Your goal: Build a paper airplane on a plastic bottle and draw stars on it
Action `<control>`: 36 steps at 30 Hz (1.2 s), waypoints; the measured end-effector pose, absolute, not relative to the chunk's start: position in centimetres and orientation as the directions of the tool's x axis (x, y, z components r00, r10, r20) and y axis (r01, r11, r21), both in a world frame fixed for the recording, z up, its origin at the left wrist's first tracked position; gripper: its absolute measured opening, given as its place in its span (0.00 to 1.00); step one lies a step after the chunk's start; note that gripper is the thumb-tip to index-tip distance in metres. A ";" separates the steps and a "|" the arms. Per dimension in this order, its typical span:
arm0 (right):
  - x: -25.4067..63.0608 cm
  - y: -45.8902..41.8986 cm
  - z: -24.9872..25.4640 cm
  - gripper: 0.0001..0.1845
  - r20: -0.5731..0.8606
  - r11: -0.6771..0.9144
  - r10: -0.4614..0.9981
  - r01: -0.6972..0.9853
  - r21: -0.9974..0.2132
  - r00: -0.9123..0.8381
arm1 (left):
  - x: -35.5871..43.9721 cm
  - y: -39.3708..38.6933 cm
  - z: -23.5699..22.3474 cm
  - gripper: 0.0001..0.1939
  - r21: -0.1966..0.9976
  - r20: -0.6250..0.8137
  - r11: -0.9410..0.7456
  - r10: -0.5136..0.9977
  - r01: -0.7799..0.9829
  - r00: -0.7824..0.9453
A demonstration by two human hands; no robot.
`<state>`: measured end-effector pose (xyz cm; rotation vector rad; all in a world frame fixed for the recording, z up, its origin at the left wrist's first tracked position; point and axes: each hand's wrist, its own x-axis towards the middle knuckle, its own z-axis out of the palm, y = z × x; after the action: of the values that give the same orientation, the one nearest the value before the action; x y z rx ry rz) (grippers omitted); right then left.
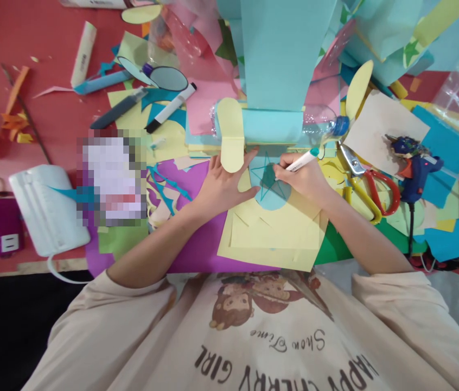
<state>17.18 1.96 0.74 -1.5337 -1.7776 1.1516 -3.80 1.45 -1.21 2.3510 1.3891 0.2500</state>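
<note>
My right hand point(305, 176) is closed round a white marker point(303, 161) with a green end. Its fingers rest on a light blue round paper point(272, 203), where a green star outline point(256, 174) is drawn and its middle is coloured dark green. My left hand point(223, 187) lies spread on the paper's left side, holding nothing. A pale yellow rounded strip point(232, 155) overlaps the left fingers. Beneath the blue paper are pale yellow sheets point(274, 233). Just beyond my hands lies a clear plastic bottle point(321, 122) with a blue cap, wrapped in light blue paper.
On the right are red-handled scissors point(392, 201), yellow-handled scissors point(362, 203) and a blue glue gun point(414, 176) with a cable. To the left lie a black-and-white marker point(171, 107), a grey cutter point(119, 108) and a white case point(48, 209). Paper scraps cover much of the table.
</note>
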 end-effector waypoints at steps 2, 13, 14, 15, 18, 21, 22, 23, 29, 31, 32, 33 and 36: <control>17.2 1.9 0.7 0.20 -0.146 -0.008 0.964 0.520 -0.854 -0.224 | -3.8 1.5 -1.2 0.38 0.428 -0.053 -0.423 0.870 0.798 0.490; 17.2 2.0 0.6 0.20 -0.120 0.004 0.972 0.522 -0.853 -0.204 | -3.8 1.4 -1.1 0.38 0.424 -0.061 -0.415 0.874 0.805 0.482; 17.2 1.9 0.7 0.20 -0.133 0.001 0.968 0.531 -0.847 -0.214 | -3.8 1.4 -1.2 0.38 0.419 -0.054 -0.418 0.875 0.806 0.481; 17.2 1.9 0.8 0.21 -0.140 -0.002 0.966 0.534 -0.845 -0.217 | -3.8 1.4 -1.2 0.38 0.415 -0.048 -0.420 0.876 0.807 0.480; 17.2 1.9 0.6 0.20 -0.124 -0.012 0.975 0.508 -0.862 -0.187 | -3.8 1.4 -1.3 0.37 0.411 -0.038 -0.429 0.874 0.805 0.485; 17.2 1.9 0.3 0.19 -0.096 -0.005 0.982 0.483 -0.875 -0.164 | -3.9 1.4 -1.3 0.37 0.416 -0.042 -0.432 0.870 0.800 0.491; 17.2 2.0 0.3 0.19 -0.094 -0.001 0.981 0.484 -0.875 -0.167 | -3.8 1.4 -1.3 0.37 0.418 -0.048 -0.428 0.870 0.801 0.490; 17.2 2.0 0.3 0.19 -0.096 0.001 0.980 0.489 -0.872 -0.173 | -3.8 1.4 -1.2 0.37 0.420 -0.054 -0.424 0.871 0.802 0.488; 17.1 2.0 0.7 0.20 -0.143 -0.015 0.970 0.538 -0.843 -0.196 | -3.8 1.4 -1.1 0.37 0.424 -0.055 -0.419 0.873 0.803 0.485; 17.0 1.9 0.7 0.19 -0.132 -0.025 0.976 0.513 -0.858 -0.173 | -3.8 1.4 -1.1 0.37 0.424 -0.050 -0.420 0.874 0.802 0.484; 17.0 1.8 0.7 0.19 -0.125 -0.027 0.979 0.502 -0.865 -0.164 | -3.8 1.4 -1.1 0.37 0.424 -0.049 -0.422 0.873 0.801 0.485; 17.0 1.7 0.7 0.19 -0.123 -0.025 0.979 0.497 -0.868 -0.164 | -3.8 1.4 -1.1 0.37 0.424 -0.050 -0.423 0.872 0.801 0.486; 17.1 1.5 0.6 0.20 -0.137 -0.010 0.968 0.515 -0.857 -0.209 | -3.7 1.4 -1.1 0.38 0.424 -0.057 -0.422 0.871 0.801 0.488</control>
<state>17.08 1.54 0.64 -1.5377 -1.7578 1.1468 -3.74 1.44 -1.06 2.3425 1.3922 0.2406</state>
